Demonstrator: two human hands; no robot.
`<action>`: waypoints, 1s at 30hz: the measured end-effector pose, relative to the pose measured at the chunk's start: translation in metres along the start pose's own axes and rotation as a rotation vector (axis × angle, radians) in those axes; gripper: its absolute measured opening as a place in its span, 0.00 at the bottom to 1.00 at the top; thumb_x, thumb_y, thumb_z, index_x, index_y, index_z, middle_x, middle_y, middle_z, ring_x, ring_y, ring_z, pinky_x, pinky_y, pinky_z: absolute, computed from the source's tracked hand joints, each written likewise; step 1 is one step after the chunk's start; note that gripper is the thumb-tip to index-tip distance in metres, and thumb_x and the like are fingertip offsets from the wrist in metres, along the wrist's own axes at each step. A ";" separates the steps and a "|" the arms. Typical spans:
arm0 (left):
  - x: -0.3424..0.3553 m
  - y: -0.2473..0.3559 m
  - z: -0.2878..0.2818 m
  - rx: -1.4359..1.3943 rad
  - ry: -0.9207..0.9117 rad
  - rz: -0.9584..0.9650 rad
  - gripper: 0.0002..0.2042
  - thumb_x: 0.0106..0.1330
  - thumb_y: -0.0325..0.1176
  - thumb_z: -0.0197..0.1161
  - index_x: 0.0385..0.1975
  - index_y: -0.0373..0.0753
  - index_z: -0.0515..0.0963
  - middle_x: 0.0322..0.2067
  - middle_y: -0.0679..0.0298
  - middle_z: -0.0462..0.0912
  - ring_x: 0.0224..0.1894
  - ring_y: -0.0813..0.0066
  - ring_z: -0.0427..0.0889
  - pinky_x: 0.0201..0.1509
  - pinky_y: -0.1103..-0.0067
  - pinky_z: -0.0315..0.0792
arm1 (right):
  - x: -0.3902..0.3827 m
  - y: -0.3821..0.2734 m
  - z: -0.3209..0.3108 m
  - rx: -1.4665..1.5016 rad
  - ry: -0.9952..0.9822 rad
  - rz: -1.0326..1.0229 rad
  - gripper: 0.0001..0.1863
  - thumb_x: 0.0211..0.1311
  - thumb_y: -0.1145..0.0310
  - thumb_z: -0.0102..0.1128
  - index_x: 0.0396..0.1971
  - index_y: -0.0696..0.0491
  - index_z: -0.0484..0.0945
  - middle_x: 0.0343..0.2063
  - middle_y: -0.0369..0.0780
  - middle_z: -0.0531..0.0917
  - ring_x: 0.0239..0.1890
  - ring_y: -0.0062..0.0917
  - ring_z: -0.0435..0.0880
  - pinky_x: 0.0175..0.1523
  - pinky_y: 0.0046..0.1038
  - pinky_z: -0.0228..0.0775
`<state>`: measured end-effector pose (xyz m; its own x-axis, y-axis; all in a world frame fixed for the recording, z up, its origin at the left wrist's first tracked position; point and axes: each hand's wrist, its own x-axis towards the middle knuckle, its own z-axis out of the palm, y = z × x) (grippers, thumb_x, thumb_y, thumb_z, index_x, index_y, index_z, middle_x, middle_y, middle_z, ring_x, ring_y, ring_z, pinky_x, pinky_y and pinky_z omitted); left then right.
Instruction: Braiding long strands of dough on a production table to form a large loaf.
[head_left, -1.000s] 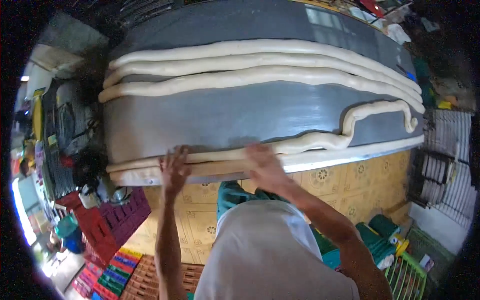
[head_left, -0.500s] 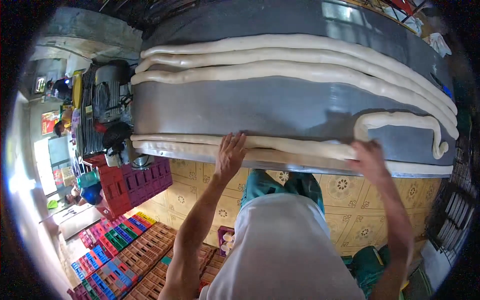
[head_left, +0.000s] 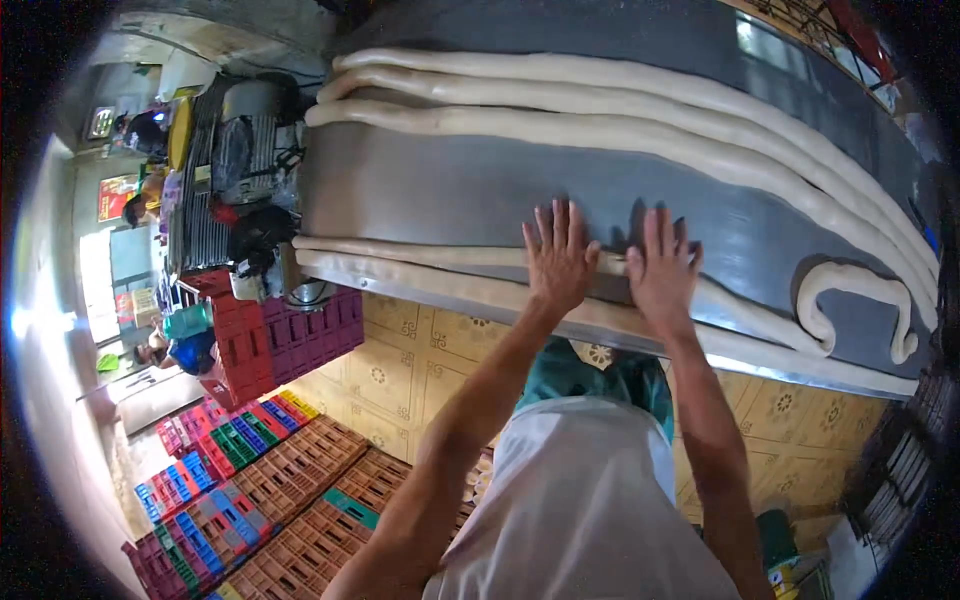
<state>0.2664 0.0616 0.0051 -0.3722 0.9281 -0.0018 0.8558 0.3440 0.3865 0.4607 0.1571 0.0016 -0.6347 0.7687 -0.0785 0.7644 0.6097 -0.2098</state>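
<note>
My left hand [head_left: 562, 262] lies flat, fingers spread, on a long pale dough rope [head_left: 750, 313] near the table's front edge. Close by to its right, my right hand [head_left: 664, 285] rests on the same rope, palm down and fingers stretched. The rope runs left to right, and its right end bends back into a curled loop [head_left: 860, 277]. A second dough rope [head_left: 440, 283] stretches along the front edge, nearer to me, partly covered by my wrists. Across the far side of the table lie three thicker dough ropes [head_left: 540, 122], roughly parallel.
The dark, smooth table [head_left: 430, 195] spans the view. Left of it stand dark equipment [head_left: 255, 150] and red and purple crates [head_left: 312, 335]. Several stacked crates [head_left: 300, 450] fill the lower left. People [head_left: 185, 350] are visible farther left. The floor is patterned tile [head_left: 390, 350].
Both hands have changed place along the near rope: the left moved right, the right moved left, and they are now close together. The rope's looped right end has shifted and rounded. The view has shifted slightly.
</note>
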 end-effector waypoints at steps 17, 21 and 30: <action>-0.025 -0.096 -0.036 0.057 -0.429 0.424 0.37 0.75 0.54 0.60 0.81 0.44 0.63 0.82 0.46 0.58 0.84 0.37 0.49 0.82 0.34 0.42 | -0.019 -0.083 -0.005 0.050 -0.168 -0.014 0.41 0.73 0.57 0.59 0.83 0.50 0.59 0.81 0.52 0.60 0.81 0.54 0.59 0.81 0.68 0.44; -0.044 -0.124 -0.046 0.162 -0.334 0.281 0.36 0.76 0.54 0.61 0.81 0.48 0.65 0.83 0.46 0.55 0.85 0.34 0.48 0.82 0.31 0.41 | -0.025 -0.137 -0.012 0.139 -0.164 0.045 0.43 0.72 0.52 0.62 0.83 0.49 0.58 0.82 0.52 0.58 0.84 0.56 0.54 0.81 0.72 0.38; -0.033 -0.114 -0.060 0.192 -0.367 0.264 0.36 0.78 0.53 0.57 0.83 0.52 0.60 0.83 0.45 0.51 0.84 0.29 0.45 0.81 0.29 0.39 | 0.004 -0.123 0.010 0.080 -0.231 -0.069 0.46 0.71 0.47 0.64 0.83 0.45 0.57 0.82 0.55 0.57 0.82 0.57 0.55 0.79 0.72 0.42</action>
<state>0.1595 -0.0168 0.0160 -0.0116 0.9643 -0.2647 0.9674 0.0778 0.2410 0.3634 0.0834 0.0177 -0.7014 0.6556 -0.2796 0.7125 0.6353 -0.2978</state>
